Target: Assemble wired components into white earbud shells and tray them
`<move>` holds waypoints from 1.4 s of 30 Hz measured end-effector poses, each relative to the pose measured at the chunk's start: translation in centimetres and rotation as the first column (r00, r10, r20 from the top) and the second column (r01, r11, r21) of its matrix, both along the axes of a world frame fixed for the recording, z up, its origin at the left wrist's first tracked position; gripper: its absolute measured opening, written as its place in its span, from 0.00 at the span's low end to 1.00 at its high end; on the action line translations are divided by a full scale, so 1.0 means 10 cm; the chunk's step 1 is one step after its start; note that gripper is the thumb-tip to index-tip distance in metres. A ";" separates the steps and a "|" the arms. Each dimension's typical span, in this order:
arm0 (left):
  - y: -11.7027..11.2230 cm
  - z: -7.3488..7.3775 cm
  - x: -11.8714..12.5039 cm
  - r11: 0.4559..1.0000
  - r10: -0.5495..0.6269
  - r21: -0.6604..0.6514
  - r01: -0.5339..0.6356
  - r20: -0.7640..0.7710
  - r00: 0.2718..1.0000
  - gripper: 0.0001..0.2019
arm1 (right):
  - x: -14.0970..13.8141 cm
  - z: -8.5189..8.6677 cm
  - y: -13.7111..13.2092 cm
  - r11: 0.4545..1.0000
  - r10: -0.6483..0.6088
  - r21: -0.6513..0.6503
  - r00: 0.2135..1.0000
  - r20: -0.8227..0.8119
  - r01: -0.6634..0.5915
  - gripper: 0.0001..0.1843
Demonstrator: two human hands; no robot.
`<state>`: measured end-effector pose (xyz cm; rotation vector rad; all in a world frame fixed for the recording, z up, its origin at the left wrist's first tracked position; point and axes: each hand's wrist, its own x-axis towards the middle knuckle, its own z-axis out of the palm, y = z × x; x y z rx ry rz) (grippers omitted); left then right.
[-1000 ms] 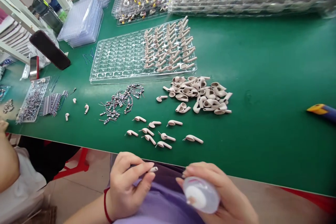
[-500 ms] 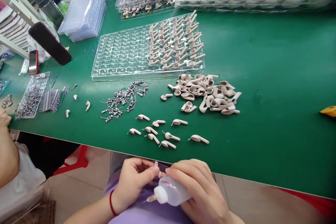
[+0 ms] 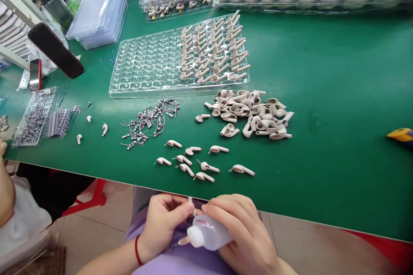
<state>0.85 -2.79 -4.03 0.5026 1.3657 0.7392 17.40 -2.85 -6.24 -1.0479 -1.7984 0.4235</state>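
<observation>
My left hand (image 3: 169,219), with a red band at the wrist, pinches a white earbud shell (image 3: 190,201) between thumb and fingers below the table edge. Much of that shell is hidden by the fingers. Close beside it, my right hand (image 3: 241,230) is wrapped round a translucent squeeze bottle (image 3: 211,233), tilted so its thin nozzle tip points to the lower left. Its fingertips come near the shell; whether they touch it I cannot tell. On the green table (image 3: 322,172) in front lie several earbud shells (image 3: 242,169) with short wires sticking out.
Behind these are a heap of earbud shells (image 3: 258,114) and a pile of small wired parts (image 3: 151,122). A clear tray (image 3: 142,64) is partly filled with shells. Phones (image 3: 56,49), stacked trays (image 3: 100,13) and another person's arm (image 3: 6,193) are leftward; a yellow-handled tool (image 3: 402,134) lies right.
The view has shifted slightly, so the table things sit a little further left. Both hands keep their holds on the shell and the bottle, nearly unmoved.
</observation>
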 end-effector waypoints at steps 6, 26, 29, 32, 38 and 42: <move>0.02 0.00 0.01 1.000 0.011 0.003 -0.012 0.043 0.999 0.13 | -0.01 0.03 0.02 1.000 0.008 0.014 1.000 -0.004 -0.008 0.14; 0.01 0.01 0.01 0.999 0.008 0.036 -0.012 0.100 0.995 0.11 | -0.02 -0.01 -0.02 0.997 0.054 -0.058 0.994 -0.090 -0.059 0.14; -0.01 0.00 0.00 0.999 0.017 0.040 -0.022 0.120 0.993 0.10 | -0.01 -0.02 -0.04 0.995 0.042 -0.084 0.994 -0.103 -0.050 0.13; -0.01 0.00 0.00 0.999 0.028 0.041 -0.034 0.140 0.990 0.10 | -0.01 -0.01 -0.04 0.994 0.042 -0.096 0.993 -0.112 -0.053 0.13; 0.01 0.02 0.02 0.999 0.009 0.045 -0.014 0.111 0.994 0.10 | -0.01 -0.03 -0.05 0.994 0.046 -0.091 0.994 -0.096 -0.055 0.13; 0.02 0.03 0.04 0.999 0.012 0.046 -0.017 0.111 0.994 0.11 | -0.02 -0.06 -0.05 0.998 0.006 -0.064 0.996 -0.089 -0.012 0.14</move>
